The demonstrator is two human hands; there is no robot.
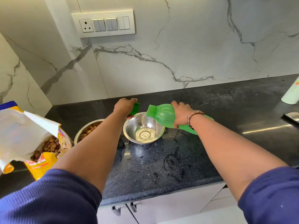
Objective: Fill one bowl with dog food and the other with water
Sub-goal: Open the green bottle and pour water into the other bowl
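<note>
Here right hand (181,114) tips green bottle (163,115) (unlabelled) over bowl (144,130)

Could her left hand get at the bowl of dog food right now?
Probably not straight away: the left hand grips the green cap, though the food bowl sits just under that forearm, uncovered.

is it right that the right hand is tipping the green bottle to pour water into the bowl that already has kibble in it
Not quite. The head view shows the right hand tipping the green bottle, but the water falls into the empty steel bowl. The bowl with kibble sits to its left. The left hand holds the green cap.
</note>
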